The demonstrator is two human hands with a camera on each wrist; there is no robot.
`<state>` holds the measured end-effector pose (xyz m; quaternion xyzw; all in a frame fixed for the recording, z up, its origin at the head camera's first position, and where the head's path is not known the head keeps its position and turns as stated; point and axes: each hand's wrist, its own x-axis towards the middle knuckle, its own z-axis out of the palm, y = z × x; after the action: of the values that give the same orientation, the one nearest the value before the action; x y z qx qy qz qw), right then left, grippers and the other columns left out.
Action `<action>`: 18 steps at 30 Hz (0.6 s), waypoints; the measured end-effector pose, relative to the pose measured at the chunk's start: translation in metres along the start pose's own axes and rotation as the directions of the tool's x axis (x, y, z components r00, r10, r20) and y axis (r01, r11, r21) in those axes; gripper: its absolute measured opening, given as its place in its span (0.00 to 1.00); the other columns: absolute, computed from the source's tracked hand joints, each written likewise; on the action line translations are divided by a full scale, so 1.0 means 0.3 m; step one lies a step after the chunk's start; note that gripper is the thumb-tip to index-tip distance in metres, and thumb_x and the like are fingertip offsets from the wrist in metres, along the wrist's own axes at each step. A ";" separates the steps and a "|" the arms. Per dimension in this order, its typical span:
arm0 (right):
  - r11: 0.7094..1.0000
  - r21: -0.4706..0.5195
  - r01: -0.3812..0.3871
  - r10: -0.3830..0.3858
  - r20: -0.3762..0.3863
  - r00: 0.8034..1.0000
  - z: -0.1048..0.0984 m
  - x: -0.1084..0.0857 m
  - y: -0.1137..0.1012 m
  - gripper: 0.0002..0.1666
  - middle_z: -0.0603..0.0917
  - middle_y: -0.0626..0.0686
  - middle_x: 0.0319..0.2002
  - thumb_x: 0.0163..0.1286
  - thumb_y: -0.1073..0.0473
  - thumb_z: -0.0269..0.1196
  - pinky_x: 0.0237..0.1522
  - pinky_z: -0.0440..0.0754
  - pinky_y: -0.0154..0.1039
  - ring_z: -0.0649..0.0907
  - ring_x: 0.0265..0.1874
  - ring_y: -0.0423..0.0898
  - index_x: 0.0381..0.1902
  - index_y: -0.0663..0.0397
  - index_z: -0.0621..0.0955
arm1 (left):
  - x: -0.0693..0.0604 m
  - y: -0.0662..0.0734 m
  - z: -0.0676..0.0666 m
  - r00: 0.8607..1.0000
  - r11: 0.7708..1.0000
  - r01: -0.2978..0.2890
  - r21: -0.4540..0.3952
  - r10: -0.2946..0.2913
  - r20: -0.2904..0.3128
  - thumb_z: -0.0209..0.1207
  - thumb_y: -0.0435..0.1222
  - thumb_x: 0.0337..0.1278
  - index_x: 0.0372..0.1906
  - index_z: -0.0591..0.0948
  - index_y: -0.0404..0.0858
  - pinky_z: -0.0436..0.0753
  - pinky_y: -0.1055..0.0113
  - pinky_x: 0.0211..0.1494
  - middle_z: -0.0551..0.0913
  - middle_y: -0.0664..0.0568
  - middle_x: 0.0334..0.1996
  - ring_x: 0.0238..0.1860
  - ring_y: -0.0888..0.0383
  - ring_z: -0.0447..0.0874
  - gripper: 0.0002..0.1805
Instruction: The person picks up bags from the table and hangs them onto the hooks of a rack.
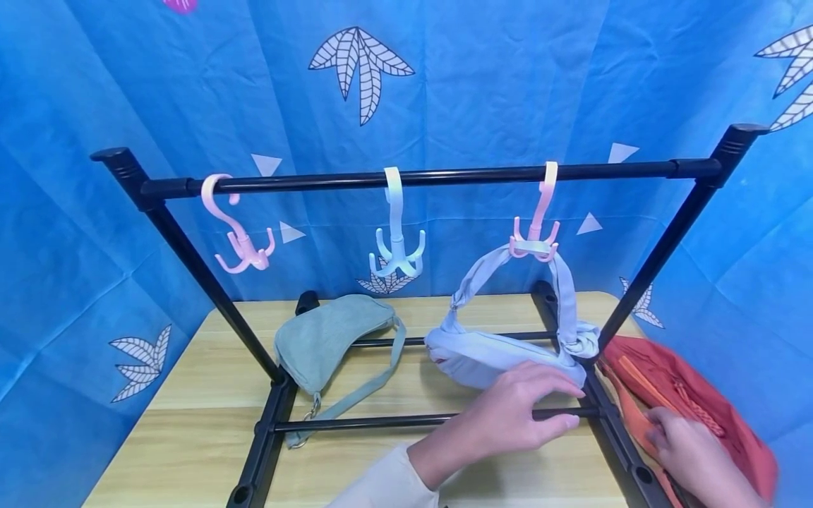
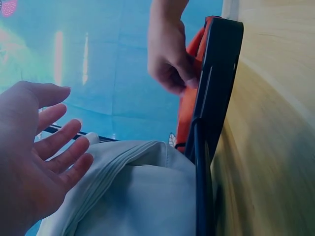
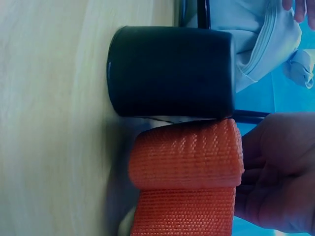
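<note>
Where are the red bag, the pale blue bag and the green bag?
Red bag (image 1: 739,432): head view, on its body.
Pale blue bag (image 1: 476,351): head view, front of its body.
Green bag (image 1: 327,339): head view, its body.

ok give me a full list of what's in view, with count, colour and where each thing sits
Garment rack: 1, black, standing on the table
Four-prong hooks: 3, two pink, one light blue; on the top bar, blue in the middle
Pale blue bag: 1, hanging by its strap from the right pink hook
Shoulder bag: 1, sage green, below the top bar, left side
Red bag: 1, red with an orange strap, beside the rack's right foot
Table: 1, light wood look, underneath
Cloth backdrop: apparently 1, blue with white leaf prints, behind
Sleeve: 1, whitish, left arm
Left hand: 1, bare, by the pale blue bag
Right hand: 1, bare, gripping the orange strap
</note>
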<state>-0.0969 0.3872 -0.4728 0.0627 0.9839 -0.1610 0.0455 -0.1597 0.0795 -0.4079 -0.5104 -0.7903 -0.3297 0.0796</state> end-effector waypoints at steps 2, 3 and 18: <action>1.000 0.008 -0.017 0.017 0.005 1.000 -0.002 -0.003 -0.006 0.12 0.84 0.52 0.29 0.66 0.70 0.65 0.33 0.85 0.52 0.79 0.27 0.48 0.45 0.74 0.81 | 0.003 -0.002 0.009 1.000 1.000 -0.013 0.021 0.013 -0.011 0.64 0.48 0.70 0.60 0.84 0.51 0.64 0.81 0.75 0.85 0.61 0.61 0.69 0.70 0.76 0.18; 1.000 0.010 -0.024 0.024 0.005 1.000 -0.003 -0.005 -0.010 0.12 0.84 0.52 0.28 0.66 0.69 0.65 0.32 0.85 0.51 0.79 0.27 0.47 0.45 0.74 0.81 | 0.005 -0.002 0.013 1.000 0.999 -0.019 0.026 0.020 -0.014 0.64 0.48 0.70 0.60 0.84 0.51 0.64 0.81 0.75 0.85 0.61 0.61 0.69 0.70 0.76 0.18; 1.000 0.014 0.005 -0.004 -0.039 0.999 -0.032 -0.043 -0.078 0.07 0.77 0.48 0.26 0.73 0.65 0.63 0.30 0.74 0.42 0.75 0.27 0.46 0.42 0.65 0.80 | 0.011 -0.010 0.044 1.000 0.996 -0.028 0.086 0.028 0.001 0.66 0.48 0.67 0.60 0.84 0.51 0.61 0.80 0.77 0.86 0.60 0.61 0.69 0.67 0.78 0.19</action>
<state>-0.0879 0.3669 -0.4550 0.0638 0.9836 -0.1668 0.0256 -0.1612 0.0892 -0.4179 -0.5173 -0.7967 -0.2941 0.1061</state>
